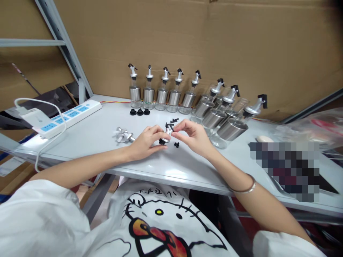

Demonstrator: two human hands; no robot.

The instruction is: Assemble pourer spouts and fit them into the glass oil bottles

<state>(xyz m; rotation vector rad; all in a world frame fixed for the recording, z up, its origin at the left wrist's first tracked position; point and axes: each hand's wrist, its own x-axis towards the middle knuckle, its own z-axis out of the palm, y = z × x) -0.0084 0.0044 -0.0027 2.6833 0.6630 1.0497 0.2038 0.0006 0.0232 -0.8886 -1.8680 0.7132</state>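
Near the front middle of the table, my left hand (148,142) is closed round a silver pourer spout (167,137) with a ribbed black stopper at its lower end. Thumb and fingertips of my right hand (195,137) pinch a small black flap cap (172,127) at the spout's top. How far the cap is seated is hidden by the fingers. Just behind lie loose black flap caps (174,120). Small black plugs (177,145) rest below my right fingertips. Left of my left hand are several silver spouts (124,136) without black parts.
Glass bottles with steel sleeves (162,96) and fitted spouts line the back, curving forward at right. Black stoppers (140,112) sit before them. A power strip (72,116) with a white cable is at left. A pixelated object (288,169) and a plastic bag (312,125) lie right.
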